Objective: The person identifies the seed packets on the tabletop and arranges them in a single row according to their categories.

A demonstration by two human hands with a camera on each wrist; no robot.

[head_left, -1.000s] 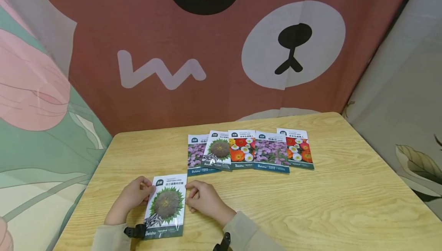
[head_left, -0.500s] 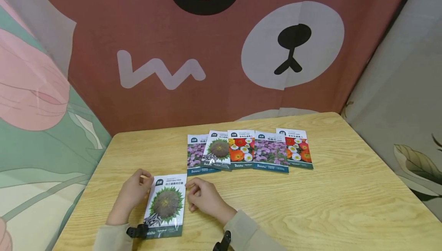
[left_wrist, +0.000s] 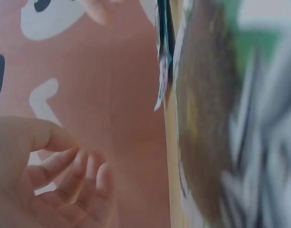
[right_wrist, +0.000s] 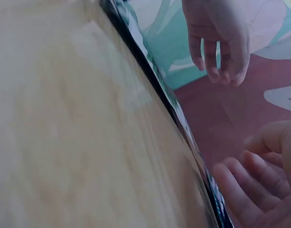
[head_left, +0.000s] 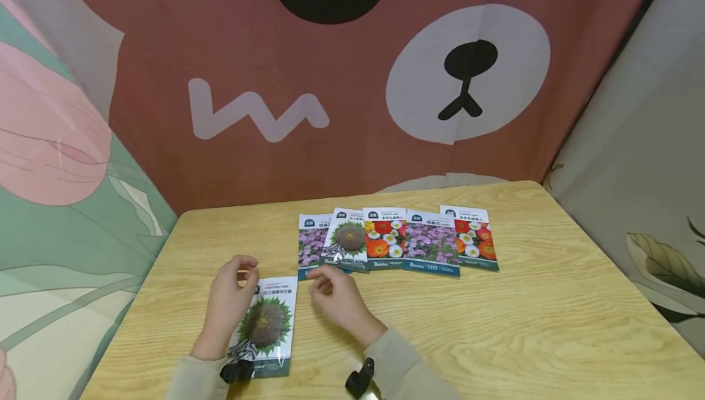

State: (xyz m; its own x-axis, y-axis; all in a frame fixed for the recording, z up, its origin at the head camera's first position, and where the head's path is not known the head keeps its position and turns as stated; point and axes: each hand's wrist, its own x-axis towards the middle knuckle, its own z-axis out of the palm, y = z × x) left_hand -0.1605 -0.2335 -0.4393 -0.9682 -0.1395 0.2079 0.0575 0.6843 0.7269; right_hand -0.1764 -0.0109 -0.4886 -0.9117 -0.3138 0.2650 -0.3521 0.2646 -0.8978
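Note:
A sunflower seed packet (head_left: 275,326) lies on the table in the head view, its upper left part covered by my left hand (head_left: 228,302). That hand hovers over the packet's left edge with loosely bent fingers and nothing in them. My right hand (head_left: 344,305) is to the right of the packet, apart from it, its fingers loosely bent near the lower edge of the leftmost purple-flower packet (head_left: 313,247). In the left wrist view the left hand (left_wrist: 64,175) is empty; in the right wrist view the right hand (right_wrist: 259,180) holds nothing either.
Behind the hands, a row holds another sunflower packet (head_left: 348,238), a poppy packet (head_left: 385,241), a second purple-flower packet (head_left: 431,241) and a poppy packet (head_left: 477,241) at the right end. Some overlap. A bear-print curtain (head_left: 352,167) hangs behind the wooden table (head_left: 523,326).
My left hand has come off the sunflower packet's edge, moving up and to the right over it. My right hand has moved up and slightly right, away from the packet. The packets look unmoved.

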